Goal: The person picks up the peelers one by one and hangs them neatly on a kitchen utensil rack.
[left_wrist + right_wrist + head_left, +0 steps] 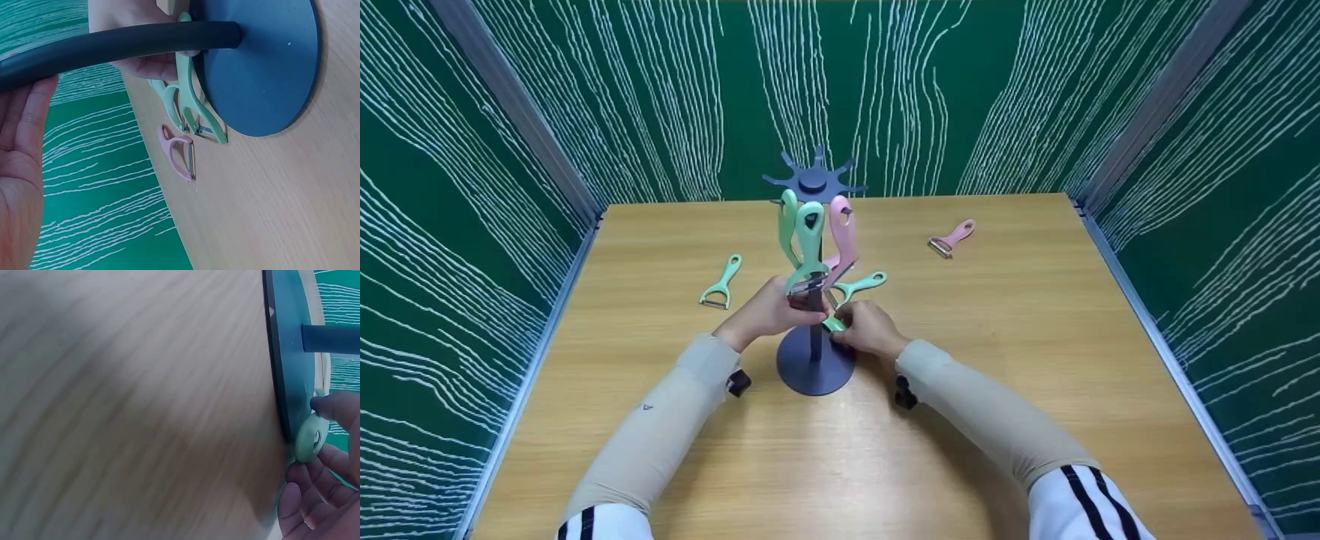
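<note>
A dark stand with a round base (816,375), an upright pole (124,48) and a crown of hooks (813,180) stands on the table. My left hand (772,307) grips the pole below the hanging peelers, its fingers partly behind it in the left wrist view. My right hand (870,327) pinches the handle end of a green peeler (191,98) low beside the base; the right wrist view shows thumb and fingers around that end. From the hooks hang a light green peeler (810,236), another green peeler (787,225) and a pink peeler (842,236).
Just beyond my right hand lies a mint green peeler (866,283) on the wooden table (997,330). Another mint peeler (723,282) lies left of the stand, and a pink peeler (955,238) farther back right. Green patterned walls (997,90) enclose the table's back and sides.
</note>
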Demonstrator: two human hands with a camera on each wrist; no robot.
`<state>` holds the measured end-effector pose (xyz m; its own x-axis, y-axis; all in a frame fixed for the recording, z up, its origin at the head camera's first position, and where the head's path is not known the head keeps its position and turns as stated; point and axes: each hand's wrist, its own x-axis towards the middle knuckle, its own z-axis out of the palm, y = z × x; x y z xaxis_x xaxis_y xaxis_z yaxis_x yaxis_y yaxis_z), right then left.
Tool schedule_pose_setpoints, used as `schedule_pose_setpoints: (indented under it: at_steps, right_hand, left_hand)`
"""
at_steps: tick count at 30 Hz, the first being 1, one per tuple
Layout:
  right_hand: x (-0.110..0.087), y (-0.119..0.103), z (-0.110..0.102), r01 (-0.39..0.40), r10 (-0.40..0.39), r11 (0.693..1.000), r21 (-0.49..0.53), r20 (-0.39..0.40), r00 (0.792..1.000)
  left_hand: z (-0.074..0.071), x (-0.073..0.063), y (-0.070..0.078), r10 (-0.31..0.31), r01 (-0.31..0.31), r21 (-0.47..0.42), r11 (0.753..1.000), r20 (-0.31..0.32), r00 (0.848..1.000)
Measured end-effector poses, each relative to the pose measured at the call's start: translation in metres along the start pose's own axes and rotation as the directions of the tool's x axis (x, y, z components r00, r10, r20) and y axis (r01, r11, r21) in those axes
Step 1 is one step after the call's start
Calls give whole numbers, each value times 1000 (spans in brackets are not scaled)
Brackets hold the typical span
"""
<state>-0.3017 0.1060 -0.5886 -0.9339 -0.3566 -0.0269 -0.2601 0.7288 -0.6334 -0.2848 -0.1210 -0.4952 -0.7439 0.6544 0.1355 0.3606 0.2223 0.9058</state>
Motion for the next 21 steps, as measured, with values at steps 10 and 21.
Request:
schedule_pose_setpoints:
  at_steps: [10,21]
  right_hand:
    - [-5,12,-12,0,-1,991,132,6,1000]
    - [-15,10,-32,-76,87,964,257,-31,996]
  left_hand:
    - [-2,-1,2,-49,49,15,999,-21,999]
    - [1,-1,0,-54,55,18,998,-33,998]
